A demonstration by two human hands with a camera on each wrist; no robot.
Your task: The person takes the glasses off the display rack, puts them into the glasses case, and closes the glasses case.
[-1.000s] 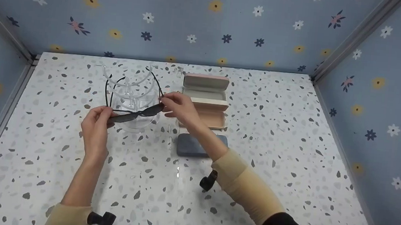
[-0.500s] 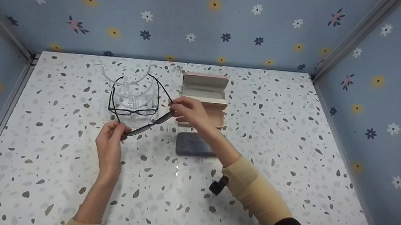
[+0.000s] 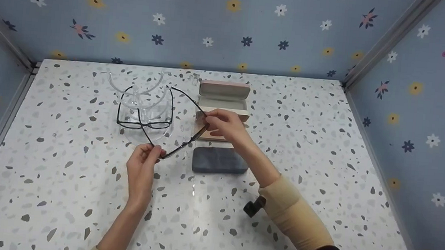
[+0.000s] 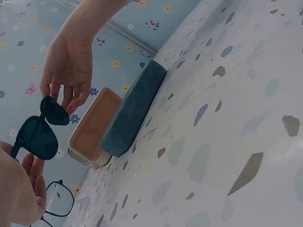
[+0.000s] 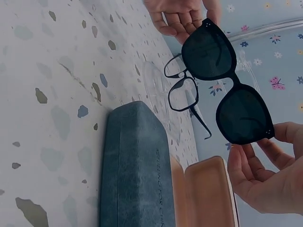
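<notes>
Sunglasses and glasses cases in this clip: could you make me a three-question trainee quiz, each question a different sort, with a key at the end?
1. True or false: the blue-grey case is closed.
2. Which item do the left grip and the right grip both hold?
A) the clear-lensed glasses
B) the sunglasses
C) the blue-grey case
3. How many cases stand open?

Key:
1. True.
2. B.
3. Two: the grey-lined case and the peach-lined case.
</notes>
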